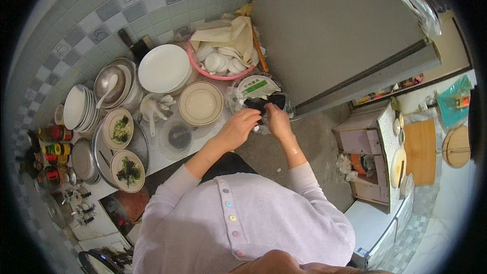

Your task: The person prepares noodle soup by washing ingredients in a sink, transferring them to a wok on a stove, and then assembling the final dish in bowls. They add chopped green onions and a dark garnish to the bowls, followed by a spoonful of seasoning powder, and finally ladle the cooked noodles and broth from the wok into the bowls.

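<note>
Dark, crumpled dried seaweed (pixel 272 101), by its look, lies in an open clear plastic bag (pixel 236 97) at the counter's right end. My right hand (pixel 279 121) pinches its near edge between thumb and fingers. Beside it, my left hand (pixel 240 126) has its fingertips drawn together at the seaweed's left side; whether they grip a piece is hidden. Just behind is a round white lid or package (pixel 258 85) with a green label bearing writing. Two bowls on a metal tray (pixel 142 148) hold chopped greens (pixel 121 131) and dark seaweed with greens (pixel 129 171).
Stacked cream bowls (pixel 201 102), a clear plastic tub (pixel 177 137) and a container of white spoons (pixel 154 110) stand left of my hands. A pink basket (pixel 198 70) of white dishes sits behind. A tall grey refrigerator-like cabinet (pixel 335 34) rises close on the right.
</note>
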`<action>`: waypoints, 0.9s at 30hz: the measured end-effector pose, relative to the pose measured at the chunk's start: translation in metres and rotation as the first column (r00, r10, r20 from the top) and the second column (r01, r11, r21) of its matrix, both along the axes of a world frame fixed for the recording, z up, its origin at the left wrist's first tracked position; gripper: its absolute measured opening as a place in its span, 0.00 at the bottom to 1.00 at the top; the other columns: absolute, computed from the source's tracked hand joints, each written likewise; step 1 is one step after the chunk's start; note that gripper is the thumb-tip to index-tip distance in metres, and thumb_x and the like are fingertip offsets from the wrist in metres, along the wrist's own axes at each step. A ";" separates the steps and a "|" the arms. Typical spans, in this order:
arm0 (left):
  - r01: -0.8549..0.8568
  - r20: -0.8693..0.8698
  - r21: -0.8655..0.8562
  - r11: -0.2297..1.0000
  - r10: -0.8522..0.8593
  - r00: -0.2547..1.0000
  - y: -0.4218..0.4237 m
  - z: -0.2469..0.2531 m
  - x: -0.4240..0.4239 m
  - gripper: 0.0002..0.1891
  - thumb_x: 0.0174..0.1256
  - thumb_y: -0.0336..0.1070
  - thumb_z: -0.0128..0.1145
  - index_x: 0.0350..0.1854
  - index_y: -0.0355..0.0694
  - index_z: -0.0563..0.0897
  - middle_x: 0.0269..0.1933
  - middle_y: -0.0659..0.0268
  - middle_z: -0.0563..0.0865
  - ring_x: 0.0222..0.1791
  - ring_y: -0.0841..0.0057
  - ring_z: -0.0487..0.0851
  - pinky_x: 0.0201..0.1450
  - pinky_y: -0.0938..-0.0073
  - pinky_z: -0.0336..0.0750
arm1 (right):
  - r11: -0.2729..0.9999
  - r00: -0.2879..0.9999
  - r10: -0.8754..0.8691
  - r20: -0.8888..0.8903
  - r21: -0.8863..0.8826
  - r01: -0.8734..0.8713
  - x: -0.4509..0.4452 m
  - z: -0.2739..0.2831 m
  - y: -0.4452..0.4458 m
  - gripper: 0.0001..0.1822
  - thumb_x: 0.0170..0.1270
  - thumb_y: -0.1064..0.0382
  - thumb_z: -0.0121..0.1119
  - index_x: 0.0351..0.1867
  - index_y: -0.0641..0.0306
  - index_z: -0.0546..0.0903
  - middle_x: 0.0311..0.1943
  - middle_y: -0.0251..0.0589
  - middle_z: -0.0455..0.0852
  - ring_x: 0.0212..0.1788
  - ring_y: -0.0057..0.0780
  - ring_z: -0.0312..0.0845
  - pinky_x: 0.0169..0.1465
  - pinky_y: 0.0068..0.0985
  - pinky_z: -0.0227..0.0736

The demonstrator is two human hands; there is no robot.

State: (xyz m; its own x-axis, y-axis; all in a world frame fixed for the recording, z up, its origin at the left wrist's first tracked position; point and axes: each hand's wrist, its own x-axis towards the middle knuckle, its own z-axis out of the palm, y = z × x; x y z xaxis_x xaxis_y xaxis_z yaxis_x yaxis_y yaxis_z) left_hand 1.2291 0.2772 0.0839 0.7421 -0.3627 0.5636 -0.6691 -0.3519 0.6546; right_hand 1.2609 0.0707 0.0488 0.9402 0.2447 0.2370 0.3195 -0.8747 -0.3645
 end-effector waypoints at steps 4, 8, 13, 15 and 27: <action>0.051 -0.034 0.429 0.902 -0.040 0.999 -0.031 -0.037 0.019 0.13 0.62 0.34 0.59 0.46 0.35 0.80 0.40 0.57 0.83 0.50 0.60 0.80 0.68 0.49 0.61 | 0.970 0.939 -0.176 -0.294 -0.212 0.116 -0.004 -0.010 -0.033 0.08 0.61 0.67 0.56 0.40 0.62 0.82 0.31 0.54 0.85 0.39 0.56 0.82 0.42 0.47 0.75; 0.077 -0.070 0.645 0.760 -0.042 0.997 -0.026 -0.049 0.014 0.07 0.60 0.36 0.60 0.34 0.39 0.83 0.33 0.61 0.82 0.43 0.62 0.80 0.68 0.46 0.59 | 0.980 0.944 -0.165 -0.287 -0.158 0.123 -0.001 -0.020 -0.044 0.12 0.56 0.63 0.63 0.42 0.62 0.82 0.34 0.52 0.86 0.40 0.52 0.82 0.43 0.44 0.76; 0.079 -0.062 0.634 0.769 -0.051 0.997 -0.024 -0.041 0.006 0.06 0.59 0.36 0.60 0.29 0.39 0.83 0.32 0.60 0.82 0.44 0.63 0.81 0.67 0.46 0.61 | 0.978 0.974 0.163 -0.160 -0.104 -0.181 0.017 -0.004 -0.014 0.28 0.41 0.59 0.76 0.47 0.62 0.80 0.46 0.48 0.80 0.52 0.47 0.76 0.50 0.37 0.74; 0.090 -0.089 0.631 0.770 -0.043 0.995 -0.024 -0.038 0.005 0.07 0.59 0.36 0.61 0.30 0.38 0.84 0.33 0.59 0.83 0.45 0.63 0.81 0.68 0.47 0.60 | 0.953 0.964 0.251 -0.092 -0.153 -0.263 0.021 -0.008 -0.011 0.31 0.39 0.60 0.77 0.49 0.63 0.80 0.49 0.47 0.78 0.55 0.46 0.73 0.54 0.37 0.73; -0.003 -0.157 0.684 0.729 0.151 0.976 -0.034 -0.039 0.018 0.05 0.62 0.30 0.55 0.33 0.35 0.81 0.33 0.51 0.85 0.33 0.56 0.84 0.49 0.57 0.75 | 0.930 0.939 0.335 -0.080 -0.131 -0.343 0.053 -0.013 -0.027 0.14 0.56 0.64 0.62 0.45 0.65 0.83 0.44 0.45 0.83 0.52 0.43 0.76 0.53 0.35 0.75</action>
State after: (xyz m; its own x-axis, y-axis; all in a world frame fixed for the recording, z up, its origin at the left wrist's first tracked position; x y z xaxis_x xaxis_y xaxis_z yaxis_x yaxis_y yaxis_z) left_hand 1.2466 0.2433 0.0454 0.8481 -0.5286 0.0368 -0.5096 -0.7946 0.3301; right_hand 1.3138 0.0436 0.0356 0.8059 0.5785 0.1264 0.5890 -0.7614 -0.2708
